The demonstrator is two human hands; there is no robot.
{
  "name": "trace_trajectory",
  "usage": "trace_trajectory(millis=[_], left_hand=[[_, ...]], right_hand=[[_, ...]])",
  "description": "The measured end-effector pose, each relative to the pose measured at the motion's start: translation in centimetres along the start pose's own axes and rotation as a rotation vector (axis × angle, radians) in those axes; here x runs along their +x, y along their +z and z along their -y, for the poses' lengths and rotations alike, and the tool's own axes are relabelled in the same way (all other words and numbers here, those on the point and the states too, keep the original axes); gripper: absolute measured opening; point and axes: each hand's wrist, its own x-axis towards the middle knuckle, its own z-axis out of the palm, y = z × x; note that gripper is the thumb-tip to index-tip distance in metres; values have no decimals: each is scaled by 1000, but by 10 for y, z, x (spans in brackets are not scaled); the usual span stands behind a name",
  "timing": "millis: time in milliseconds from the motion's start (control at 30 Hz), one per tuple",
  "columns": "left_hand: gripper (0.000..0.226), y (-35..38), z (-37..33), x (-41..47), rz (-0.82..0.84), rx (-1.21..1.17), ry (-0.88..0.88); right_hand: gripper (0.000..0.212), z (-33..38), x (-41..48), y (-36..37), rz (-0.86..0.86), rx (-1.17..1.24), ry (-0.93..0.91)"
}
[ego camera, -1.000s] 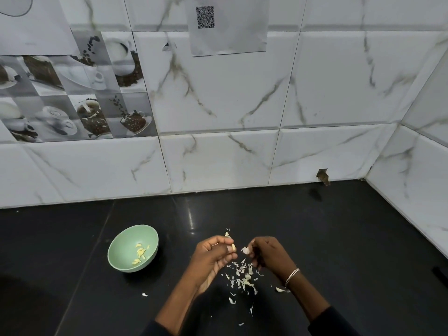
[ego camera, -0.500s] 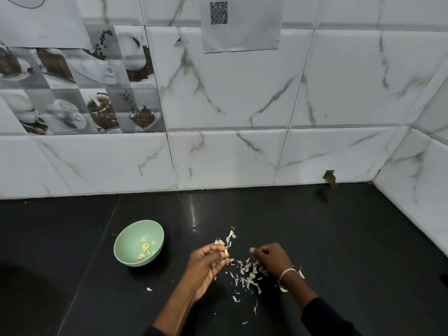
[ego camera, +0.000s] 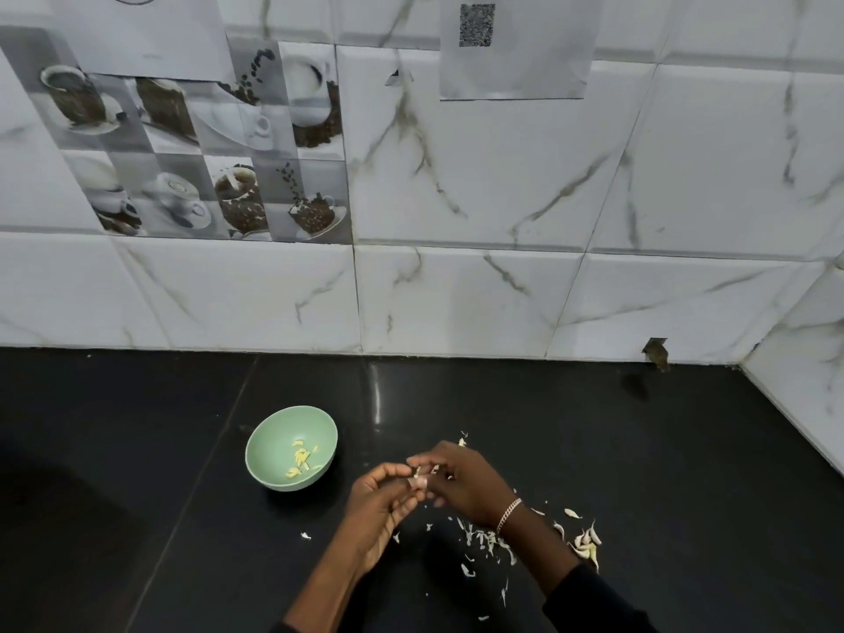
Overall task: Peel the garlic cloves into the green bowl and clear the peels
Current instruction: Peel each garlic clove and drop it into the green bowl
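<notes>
The green bowl (ego camera: 274, 468) stands on the black counter left of my hands, with several peeled yellow cloves (ego camera: 301, 459) inside. My left hand (ego camera: 383, 509) and my right hand (ego camera: 461, 482) meet just right of the bowl, and both pinch one small garlic clove (ego camera: 418, 482) between the fingertips. White peels (ego camera: 484, 541) lie scattered on the counter under and behind my right wrist. A small cluster of unpeeled cloves (ego camera: 587, 543) lies to the right of that wrist.
The black counter (ego camera: 685, 472) ends at a white marble-tile wall behind and on the right. A single peel (ego camera: 305, 535) lies left of my left forearm. A small brown scrap (ego camera: 657, 354) sits at the wall's base, far right.
My hands, apart half a second ago, have come together on the clove. The view has shifted, bringing the cluster of cloves at the right into sight.
</notes>
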Motion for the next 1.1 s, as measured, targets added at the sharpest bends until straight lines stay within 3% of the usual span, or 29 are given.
trace_trajectory(millis=[100, 300, 533, 700, 867, 1100], left_hand=[[30, -17, -12, -3, -49, -42, 49], [17, -63, -32, -4, -244, -176, 168], [20, -117, -63, -3, -477, -313, 245], [25, -128, -81, -1, -518, -339, 225], [20, -129, -86, -2, -499, -288, 242], [13, -95, -63, 5, -421, -176, 214]], right_hand=[[19, 10, 21, 16, 58, -57, -8], [11, 30, 69, 59, 97, -38, 37], [21, 55, 129, 118, 90, -84, 81], [25, 60, 154, 140, 106, -129, 156], [19, 63, 154, 131, 16, 36, 186], [8, 30, 73, 74, -129, 189, 149]])
